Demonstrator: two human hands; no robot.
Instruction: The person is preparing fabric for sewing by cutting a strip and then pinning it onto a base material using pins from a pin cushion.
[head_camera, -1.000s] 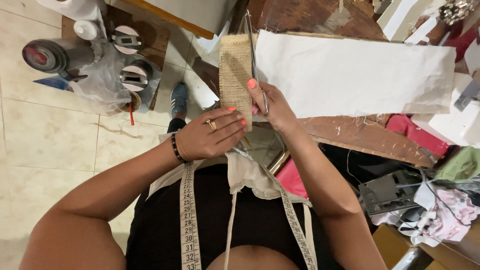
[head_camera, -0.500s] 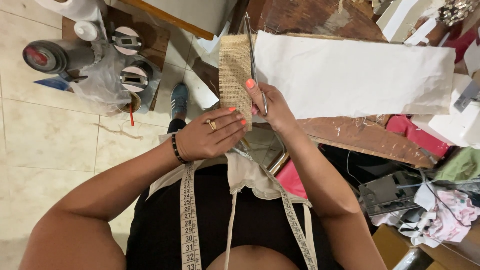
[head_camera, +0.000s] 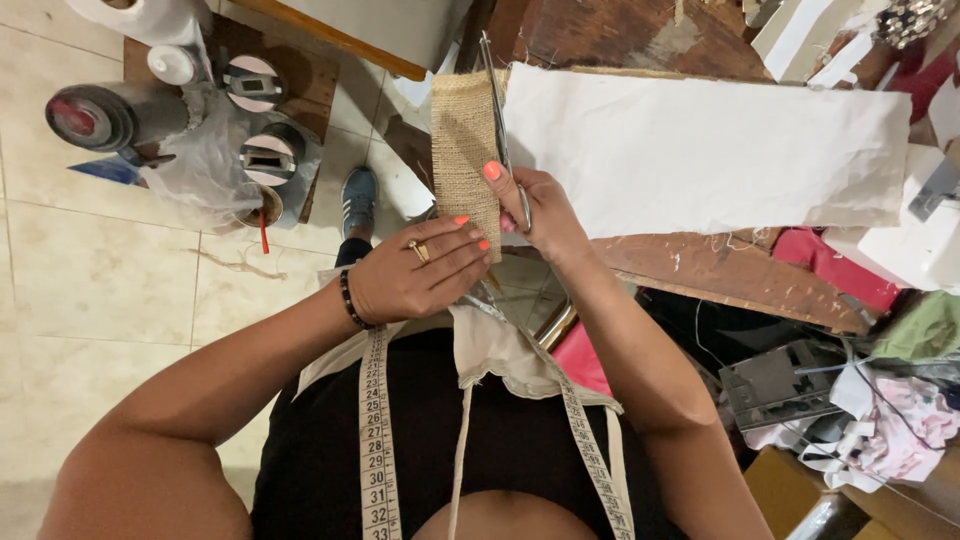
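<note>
My left hand (head_camera: 420, 272), with a ring and a dark bracelet, pinches the lower end of a tan burlap strip (head_camera: 462, 140) that stands up in front of me. My right hand (head_camera: 540, 205) grips a pair of scissors (head_camera: 498, 110) whose blades run along the strip's right edge, pointing away from me. Behind the strip a wide cream cloth (head_camera: 700, 150) lies on a worn wooden table (head_camera: 640, 40). A tape measure (head_camera: 376, 430) hangs round my neck and a cream cloth piece (head_camera: 495, 350) lies in my lap.
At the left, a wooden stool (head_camera: 300, 70) carries thread cones (head_camera: 100, 112), tape rolls and a plastic bag. A tiled floor (head_camera: 90, 290) lies below. Fabric scraps, a grey box (head_camera: 780, 385) and pink cloth crowd the lower right. A white machine (head_camera: 920, 240) sits at the right edge.
The scissors and my right hand have edged slightly further along the burlap strip's edge. My left hand keeps its hold in the same place.
</note>
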